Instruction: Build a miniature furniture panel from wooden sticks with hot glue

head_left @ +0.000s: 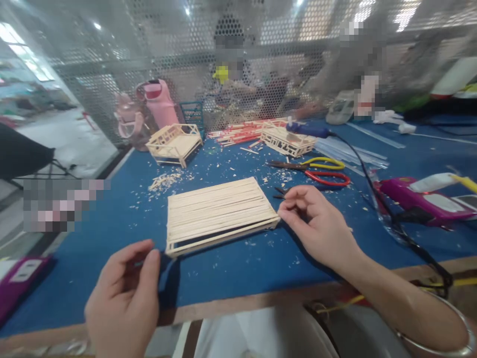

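Observation:
A small slatted platform made of thin wooden sticks (219, 206) lies on the blue tabletop, with a gap between its slats and the front stick. My right hand (316, 223) is at its right front corner, thumb and fingertips closed on the corner. Beside the left front corner is my left hand (126, 293), thumb and curled fingers apart, with nothing visible between them. Behind my right hand lie scissors-like pliers with one yellow and one red handle (324, 171). The dark tips of another tool (280, 193) show beside my right fingers, the rest of it partly hidden.
Farther back stand a stick-built model sofa (175, 144) and another stick model (286, 139). Red-tipped sticks (242, 132), a blue glue gun (307, 129) with its cable, and clear glue sticks (346, 151) lie around them. A purple tool (428, 201) is at right. Wood scraps dot the table.

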The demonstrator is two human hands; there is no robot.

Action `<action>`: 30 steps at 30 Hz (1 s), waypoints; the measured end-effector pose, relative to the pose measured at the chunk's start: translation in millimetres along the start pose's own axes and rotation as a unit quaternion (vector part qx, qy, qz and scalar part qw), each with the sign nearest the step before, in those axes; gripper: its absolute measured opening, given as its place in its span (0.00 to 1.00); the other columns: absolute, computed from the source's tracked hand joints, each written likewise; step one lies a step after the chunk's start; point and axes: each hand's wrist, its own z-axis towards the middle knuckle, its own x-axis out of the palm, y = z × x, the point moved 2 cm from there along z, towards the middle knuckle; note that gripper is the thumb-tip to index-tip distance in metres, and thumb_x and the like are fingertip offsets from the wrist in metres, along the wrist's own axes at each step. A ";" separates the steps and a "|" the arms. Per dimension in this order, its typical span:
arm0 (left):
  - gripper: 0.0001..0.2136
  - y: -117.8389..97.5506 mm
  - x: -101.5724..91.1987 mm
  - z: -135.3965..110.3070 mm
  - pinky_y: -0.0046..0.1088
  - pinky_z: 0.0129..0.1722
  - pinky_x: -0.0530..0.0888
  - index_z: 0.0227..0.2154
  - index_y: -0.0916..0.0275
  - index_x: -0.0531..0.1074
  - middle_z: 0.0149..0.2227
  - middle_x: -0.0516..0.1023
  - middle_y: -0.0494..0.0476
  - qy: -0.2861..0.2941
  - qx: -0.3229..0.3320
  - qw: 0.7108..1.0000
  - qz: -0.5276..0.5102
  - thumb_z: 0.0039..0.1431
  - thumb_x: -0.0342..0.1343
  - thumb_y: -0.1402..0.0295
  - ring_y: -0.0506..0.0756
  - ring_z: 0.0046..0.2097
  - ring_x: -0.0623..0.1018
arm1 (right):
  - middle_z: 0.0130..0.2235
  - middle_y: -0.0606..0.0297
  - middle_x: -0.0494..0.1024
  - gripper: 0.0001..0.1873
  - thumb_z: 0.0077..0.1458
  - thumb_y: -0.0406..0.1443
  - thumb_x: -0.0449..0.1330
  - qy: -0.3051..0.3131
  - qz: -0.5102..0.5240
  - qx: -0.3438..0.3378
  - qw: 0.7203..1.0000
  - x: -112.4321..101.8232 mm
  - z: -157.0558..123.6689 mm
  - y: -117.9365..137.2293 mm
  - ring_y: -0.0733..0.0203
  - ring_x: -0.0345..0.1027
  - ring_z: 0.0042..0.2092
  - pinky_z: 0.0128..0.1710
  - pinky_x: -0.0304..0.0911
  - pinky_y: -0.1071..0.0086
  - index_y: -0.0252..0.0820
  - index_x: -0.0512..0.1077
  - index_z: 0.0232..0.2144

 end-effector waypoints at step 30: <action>0.11 -163.9 38.2 -16.8 0.26 0.32 0.72 0.35 0.61 0.75 0.31 0.78 0.56 0.218 0.450 0.864 0.055 0.65 0.46 0.71 0.52 0.33 0.77 | 0.52 0.49 0.72 0.26 0.56 0.48 0.52 0.046 -0.156 -0.030 0.986 -55.6 11.2 -5.5 0.49 0.67 0.53 0.54 0.60 0.54 0.41 0.59 0.53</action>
